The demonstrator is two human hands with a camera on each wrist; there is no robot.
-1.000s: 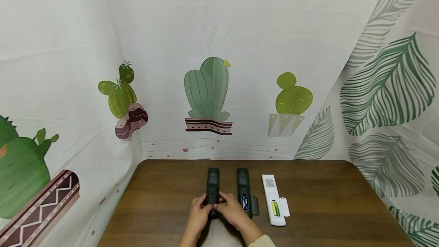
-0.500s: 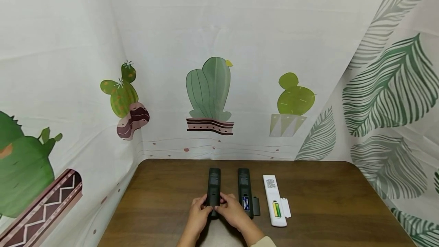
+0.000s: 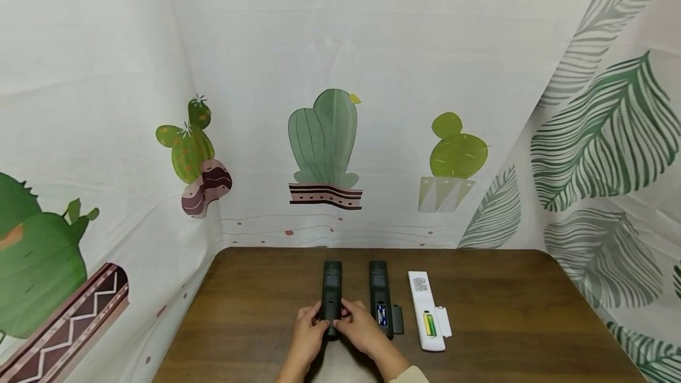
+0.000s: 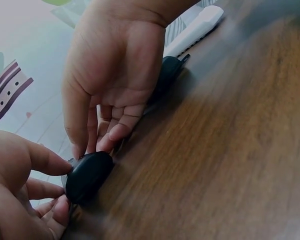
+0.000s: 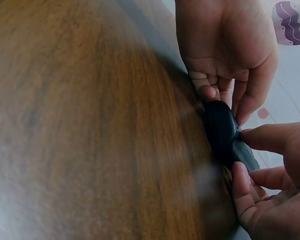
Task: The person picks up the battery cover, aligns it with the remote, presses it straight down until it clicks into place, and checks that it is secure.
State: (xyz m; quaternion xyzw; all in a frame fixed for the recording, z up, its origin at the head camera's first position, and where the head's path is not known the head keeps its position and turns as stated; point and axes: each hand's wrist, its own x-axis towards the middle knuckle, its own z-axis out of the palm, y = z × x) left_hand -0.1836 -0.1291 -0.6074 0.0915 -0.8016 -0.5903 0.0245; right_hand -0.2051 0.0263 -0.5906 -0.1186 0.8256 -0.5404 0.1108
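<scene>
A black remote control [image 3: 332, 282] lies back side up on the wooden table, its battery cover in place. My left hand [image 3: 308, 331] grips its left edge near the lower end, thumb on the back face. From the other side my right hand [image 3: 360, 328] holds the same remote, its thumb also on the back. The left wrist view shows the remote's rounded end [image 4: 90, 177] between both hands; fingertips on the sides are partly hidden. Right of it lies a second black remote [image 3: 378, 279], its compartment holding blue batteries [image 3: 381, 315], with a black cover [image 3: 398, 319] alongside.
Farther right, a white remote [image 3: 420, 294] lies with green and yellow batteries [image 3: 429, 324] exposed and a white cover [image 3: 443, 321] against its side. Behind the brown table [image 3: 500, 306] hangs a white cloth [image 3: 393, 75] printed with cacti and leaves.
The head view has shifted very slightly. Both hands keep the same hold on the black remote, and nothing else has visibly moved.
</scene>
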